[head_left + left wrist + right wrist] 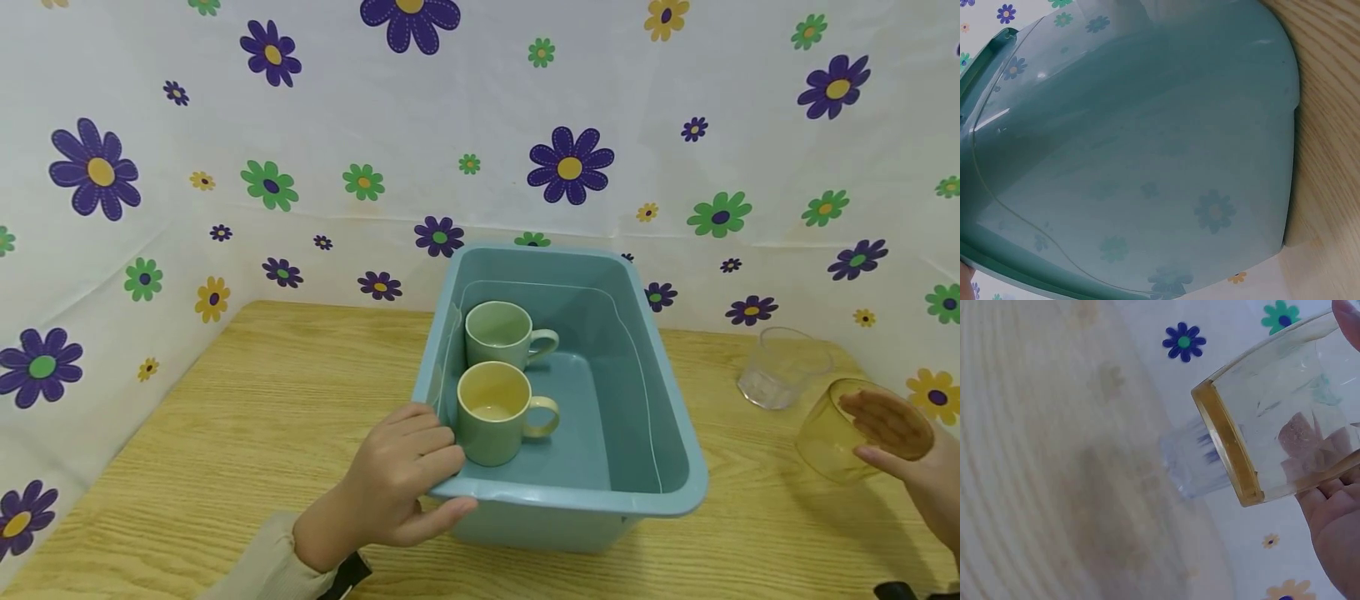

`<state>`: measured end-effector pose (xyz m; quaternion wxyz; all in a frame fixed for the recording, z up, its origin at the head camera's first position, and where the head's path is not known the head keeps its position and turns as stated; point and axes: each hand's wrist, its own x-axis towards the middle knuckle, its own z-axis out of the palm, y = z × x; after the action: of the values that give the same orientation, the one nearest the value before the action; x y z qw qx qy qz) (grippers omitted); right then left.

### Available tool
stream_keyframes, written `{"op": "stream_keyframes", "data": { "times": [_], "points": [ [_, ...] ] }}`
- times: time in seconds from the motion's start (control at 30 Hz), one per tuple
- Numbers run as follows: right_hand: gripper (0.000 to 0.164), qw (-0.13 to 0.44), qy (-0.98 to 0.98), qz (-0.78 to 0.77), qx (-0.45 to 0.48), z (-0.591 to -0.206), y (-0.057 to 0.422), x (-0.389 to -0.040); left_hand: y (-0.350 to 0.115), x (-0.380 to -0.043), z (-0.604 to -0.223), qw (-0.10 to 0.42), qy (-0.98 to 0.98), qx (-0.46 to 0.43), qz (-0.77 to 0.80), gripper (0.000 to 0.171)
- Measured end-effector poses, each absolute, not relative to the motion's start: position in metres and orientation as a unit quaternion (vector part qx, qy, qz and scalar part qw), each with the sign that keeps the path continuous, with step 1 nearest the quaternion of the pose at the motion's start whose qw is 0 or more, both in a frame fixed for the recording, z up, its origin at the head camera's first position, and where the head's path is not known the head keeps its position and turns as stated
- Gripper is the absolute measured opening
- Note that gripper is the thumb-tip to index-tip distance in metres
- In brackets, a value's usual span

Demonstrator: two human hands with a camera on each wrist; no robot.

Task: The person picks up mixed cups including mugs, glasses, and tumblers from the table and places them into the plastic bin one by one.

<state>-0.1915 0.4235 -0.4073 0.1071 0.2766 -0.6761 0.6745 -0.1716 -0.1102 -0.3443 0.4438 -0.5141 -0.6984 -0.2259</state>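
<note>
My left hand grips the front left corner of a blue plastic tub, fingers over the rim and thumb along the outside. In the tub, along its left wall, stand two upright mugs with handles to the right: a pale green mug behind, and a mug with a yellow inside and green outside in front. At the far right my right hand holds a tilted amber glass above the table. Its thick amber base faces away from the hand, and fingers show through the wall.
A clear glass with a handle stands at the back right of the wooden table, just beyond the amber glass. A white cloth with flowers hangs behind the table and along its sides. The tub's wall fills the left wrist view.
</note>
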Motion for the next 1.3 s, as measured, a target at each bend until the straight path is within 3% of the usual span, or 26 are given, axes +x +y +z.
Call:
{"op": "stream_keyframes", "data": {
  "times": [0.3,0.6,1.3],
  "points": [
    [0.064,0.112,-0.732,0.640,0.203,-0.421,0.464,-0.217,-0.110,-0.172,-0.345,0.449,-0.693,-0.517,-0.226,0.044],
    [0.058,0.119,-0.683,0.678,0.245,-0.350,0.388,-0.192,-0.111,-0.172,-0.347,0.445,-0.696,-0.515,-0.228,0.043],
    [0.053,0.116,-0.722,0.647,0.215,-0.290,0.342,-0.211,-0.111,-0.172,-0.347,0.443,-0.701,-0.511,-0.228,0.043]
  ]
}}
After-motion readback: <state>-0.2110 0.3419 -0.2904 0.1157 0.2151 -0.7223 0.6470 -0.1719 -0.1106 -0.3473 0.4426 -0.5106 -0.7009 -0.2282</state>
